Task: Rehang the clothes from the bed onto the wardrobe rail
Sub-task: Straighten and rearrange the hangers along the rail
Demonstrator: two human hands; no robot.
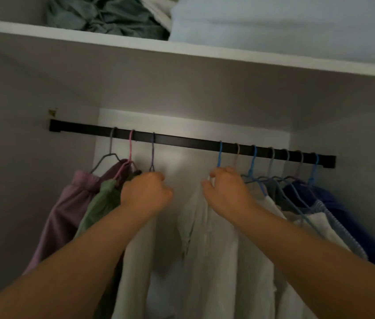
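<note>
A black wardrobe rail runs across the middle, with several coloured hangers hooked on it. My left hand is closed around the base of a purple hanger that carries a white garment. My right hand grips the neck of a blue hanger holding a pale white shirt. Left of my left hand hang a mauve garment and a green one. Right of my right hand hang several garments, among them a dark blue one.
A white shelf sits above the rail, carrying a crumpled grey-green cloth and light blue bedding. The rail between the purple and blue hangers is bare. Wardrobe side walls close in at left and right.
</note>
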